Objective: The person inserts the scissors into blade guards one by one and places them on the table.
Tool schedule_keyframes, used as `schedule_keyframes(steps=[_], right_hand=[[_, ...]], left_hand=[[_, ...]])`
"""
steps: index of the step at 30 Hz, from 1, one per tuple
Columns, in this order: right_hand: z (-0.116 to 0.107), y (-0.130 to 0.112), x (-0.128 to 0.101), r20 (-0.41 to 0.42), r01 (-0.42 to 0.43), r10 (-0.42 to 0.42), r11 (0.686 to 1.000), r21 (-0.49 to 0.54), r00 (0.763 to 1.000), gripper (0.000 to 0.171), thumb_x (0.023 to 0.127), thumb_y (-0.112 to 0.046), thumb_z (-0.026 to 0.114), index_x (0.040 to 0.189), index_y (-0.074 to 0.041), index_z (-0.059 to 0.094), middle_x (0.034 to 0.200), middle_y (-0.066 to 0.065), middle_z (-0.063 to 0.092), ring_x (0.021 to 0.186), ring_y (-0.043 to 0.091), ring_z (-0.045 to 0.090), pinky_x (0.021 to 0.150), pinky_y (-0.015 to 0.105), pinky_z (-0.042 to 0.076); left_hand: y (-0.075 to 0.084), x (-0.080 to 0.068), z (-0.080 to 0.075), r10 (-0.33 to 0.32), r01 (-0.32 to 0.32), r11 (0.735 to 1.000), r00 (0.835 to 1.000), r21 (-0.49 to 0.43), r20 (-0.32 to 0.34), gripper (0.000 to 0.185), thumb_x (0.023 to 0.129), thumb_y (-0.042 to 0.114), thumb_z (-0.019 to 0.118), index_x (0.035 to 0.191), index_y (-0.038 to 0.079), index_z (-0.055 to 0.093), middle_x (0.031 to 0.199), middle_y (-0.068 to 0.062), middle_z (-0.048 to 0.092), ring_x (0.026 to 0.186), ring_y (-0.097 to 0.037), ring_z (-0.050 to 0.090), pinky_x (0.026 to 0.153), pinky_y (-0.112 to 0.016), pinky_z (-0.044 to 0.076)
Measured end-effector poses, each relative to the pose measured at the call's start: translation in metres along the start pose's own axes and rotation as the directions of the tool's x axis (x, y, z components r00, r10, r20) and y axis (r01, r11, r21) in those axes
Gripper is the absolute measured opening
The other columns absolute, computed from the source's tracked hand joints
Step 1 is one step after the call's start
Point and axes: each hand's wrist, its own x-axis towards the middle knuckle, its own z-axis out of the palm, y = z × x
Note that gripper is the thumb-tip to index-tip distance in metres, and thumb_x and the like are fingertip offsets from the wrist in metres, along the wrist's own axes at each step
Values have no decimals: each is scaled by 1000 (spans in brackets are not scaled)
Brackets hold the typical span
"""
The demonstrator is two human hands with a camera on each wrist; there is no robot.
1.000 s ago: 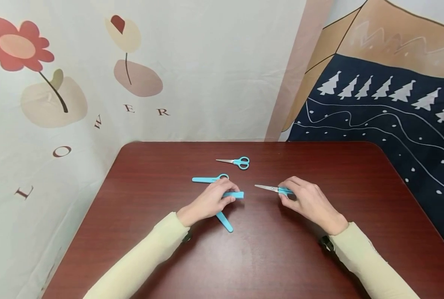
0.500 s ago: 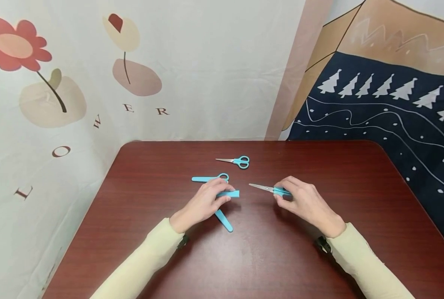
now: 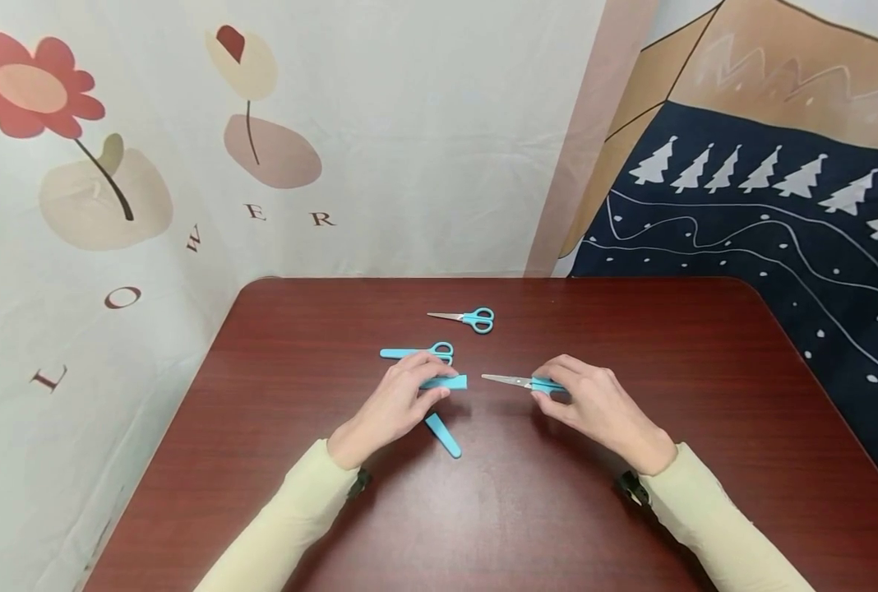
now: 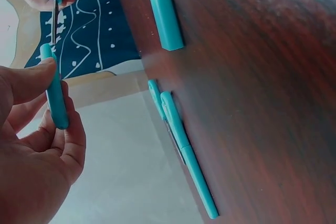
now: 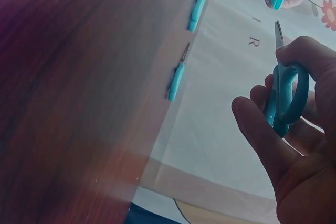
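My left hand [image 3: 390,407] pinches a light blue scissors sheath [image 3: 450,382] between thumb and fingers, its open end facing right. Opposite it, my right hand [image 3: 594,407] grips a pair of scissors [image 3: 511,381] by the blue handles. Their blades are closed and point left at the mouth of the sheath, with a small gap between tip and mouth. In the right wrist view the handle loops [image 5: 296,95] sit between my thumb and fingers. Both hands are held above the table. The left wrist view shows the sheath [image 4: 56,100] end-on to the blades.
On the brown table [image 3: 298,510], a second sheath [image 3: 443,436] lies in front of my left hand. Just behind that hand is a sheathed pair of scissors [image 3: 402,353], partly covered by it. Farther back lies a bare pair of scissors [image 3: 478,320]. Printed curtains [image 3: 439,148] hang behind the table.
My right hand has moved left with the scissors, and their blades have come more in line with the sheath. The left hand has shifted slightly left with the sheath; the gap has narrowed.
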Motion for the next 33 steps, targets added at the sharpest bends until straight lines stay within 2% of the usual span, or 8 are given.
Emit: schedule_keyframes(steps=[6,12,24,33], right_hand=[[1,-4,2,-4,18,-18,1000,-3,1000,23,85,-16,84,106,-13,74,100,-4,68,77,10,67,70,29,60],[1,-8,1,13,4,-4,1000,10,1000,25,85,-17,85,107,-13,74,101,-5,68,78,6,66,71,27,60],[2,-14,2,10,20,-20,1000,19,1000,25,85,-15,85,107,-11,74,101,-4,69,77,12,69,70,28,60],[4,-17,3,-1,32,-32,999,14,1000,27,84,-17,86,107,-11,75,102,-4,69,80,6,65,71,28,60]], left_hand=[[2,1,-1,-3,3,1000,1000,-9,-7,23,92,7,79,114,11,77,114,-2,66,107,-21,60,86,-39,49],[4,1,0,6,-6,1000,1000,-19,-11,22,93,9,78,115,10,77,112,-2,66,100,-19,60,82,-35,49],[4,-2,1,-5,3,999,999,-49,-39,23,91,8,80,114,11,77,111,-1,66,100,-18,59,78,-32,49],[7,-2,2,-27,23,996,999,-88,-45,26,87,4,83,111,11,78,107,1,65,87,-14,58,73,-28,49]])
